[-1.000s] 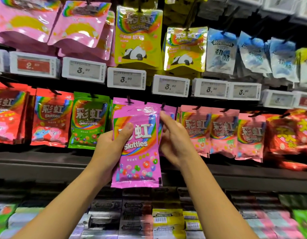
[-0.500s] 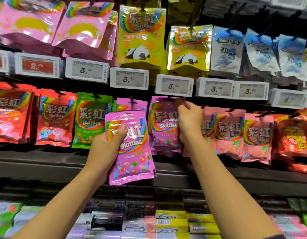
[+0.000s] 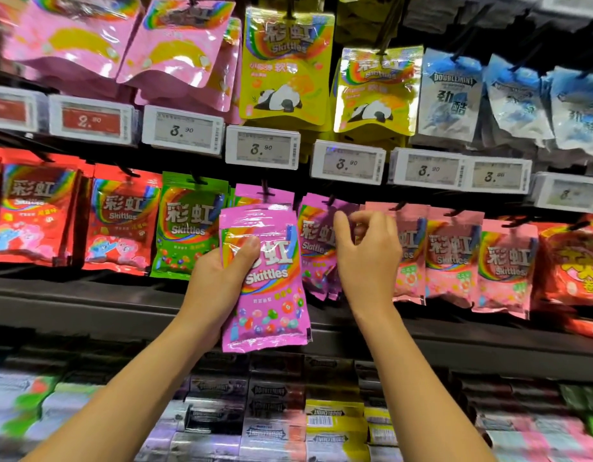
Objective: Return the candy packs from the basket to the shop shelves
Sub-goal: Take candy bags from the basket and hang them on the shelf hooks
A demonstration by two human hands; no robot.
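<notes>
My left hand (image 3: pixel 218 281) grips a magenta Skittles pack (image 3: pixel 271 295) by its left edge, thumb across the front, held upright in front of the middle row of pegs. A second magenta Skittles pack (image 3: pixel 316 238) hangs from a peg just right of it. My right hand (image 3: pixel 368 258) hovers in front of that hanging pack and the pink packs beside it, fingers loosely curled and holding nothing. Another magenta pack (image 3: pixel 265 195) hangs behind the one I hold, mostly hidden.
Green (image 3: pixel 188 225) and red Skittles packs (image 3: pixel 121 218) hang to the left, pink ones (image 3: pixel 451 255) to the right. Price tags (image 3: pixel 263 146) line the rail above, with yellow panda packs (image 3: pixel 285 65) higher up. Gum boxes (image 3: pixel 335 418) fill the shelf below.
My right hand hung one magenta pack on the peg, then let go and drew back a little. My left hand keeps the other pack, now slightly higher and more to the right.
</notes>
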